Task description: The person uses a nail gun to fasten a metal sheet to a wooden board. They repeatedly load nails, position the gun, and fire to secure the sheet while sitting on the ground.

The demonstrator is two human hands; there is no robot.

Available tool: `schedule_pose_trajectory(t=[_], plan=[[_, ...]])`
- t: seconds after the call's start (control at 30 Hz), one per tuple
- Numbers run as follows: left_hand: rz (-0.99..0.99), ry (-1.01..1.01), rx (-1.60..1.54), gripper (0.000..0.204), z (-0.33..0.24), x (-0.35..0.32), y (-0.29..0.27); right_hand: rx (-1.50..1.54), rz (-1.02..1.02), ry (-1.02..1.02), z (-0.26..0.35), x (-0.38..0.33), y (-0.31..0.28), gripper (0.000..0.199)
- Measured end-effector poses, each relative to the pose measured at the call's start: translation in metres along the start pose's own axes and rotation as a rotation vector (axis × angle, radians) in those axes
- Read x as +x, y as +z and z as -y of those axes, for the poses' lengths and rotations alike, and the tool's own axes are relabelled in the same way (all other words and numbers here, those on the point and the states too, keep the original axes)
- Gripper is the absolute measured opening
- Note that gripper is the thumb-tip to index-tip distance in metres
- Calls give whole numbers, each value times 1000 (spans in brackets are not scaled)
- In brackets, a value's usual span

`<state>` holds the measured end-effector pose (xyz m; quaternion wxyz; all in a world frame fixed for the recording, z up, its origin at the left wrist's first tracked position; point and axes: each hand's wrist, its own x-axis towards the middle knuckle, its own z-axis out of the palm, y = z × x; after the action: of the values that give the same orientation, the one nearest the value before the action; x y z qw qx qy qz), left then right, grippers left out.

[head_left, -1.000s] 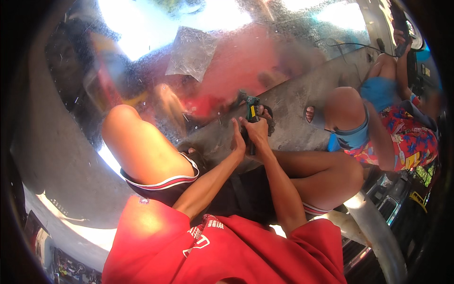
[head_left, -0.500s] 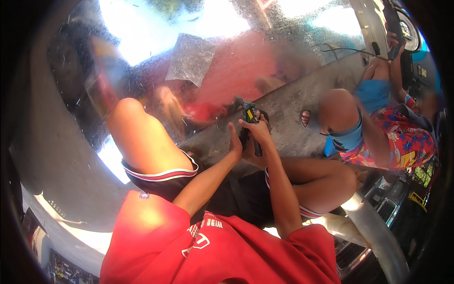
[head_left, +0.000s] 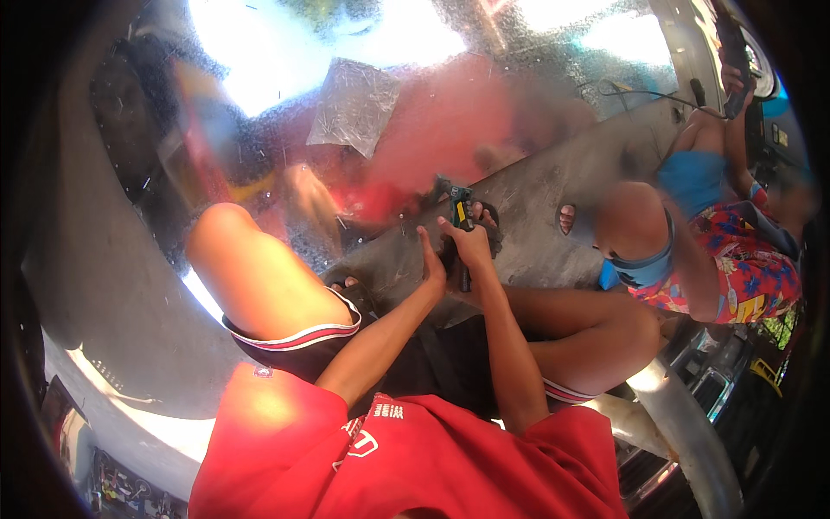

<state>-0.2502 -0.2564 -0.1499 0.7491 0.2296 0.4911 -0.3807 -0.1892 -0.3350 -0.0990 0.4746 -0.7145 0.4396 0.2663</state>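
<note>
My right hand [head_left: 469,242] is closed round a hand riveter [head_left: 461,210], a dark tool with a yellow patch and black handles. Its head points up and away from me, a little to the left. Against the left side of the tool's handle, or very close to it, is my left hand [head_left: 432,261], flat with its fingers stretched out. My hands hide part of the lower handles. Both are between my bent knees, above the near edge of a shiny metal sheet [head_left: 450,112].
A clear plastic bag [head_left: 354,104] lies on the sheet among scattered thin pins. At right another person sits, a hand [head_left: 733,80] on a dark tool [head_left: 737,65] near a black cord [head_left: 648,92]. A metal pipe [head_left: 692,432] is at lower right; a grey curved panel [head_left: 95,259] rises at left.
The view has shifted slightly, and my left knee sits a little lower and farther left. My hands keep nearly the same hold on the riveter.
</note>
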Motion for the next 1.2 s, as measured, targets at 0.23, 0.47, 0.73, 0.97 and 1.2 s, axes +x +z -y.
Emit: schedule_pose_trajectory(t=[0.23,0.47,0.73,0.97,1.2], plan=[[44,10,-23,115,7,10,-8,-247,-121,-125,-16,3,7,53],[-48,56,60,115,4,5,-11,-317,-396,-267,-31,6,34,52],[138,-40,58,126,-1,14,-14,-168,-57,24,-8,13,-3,58],[66,-21,27,121,3,18,-21,-181,-172,-87,-39,10,30,48],[-77,2,119,118,-2,4,-13,-225,-194,-86,-14,-1,24,55]])
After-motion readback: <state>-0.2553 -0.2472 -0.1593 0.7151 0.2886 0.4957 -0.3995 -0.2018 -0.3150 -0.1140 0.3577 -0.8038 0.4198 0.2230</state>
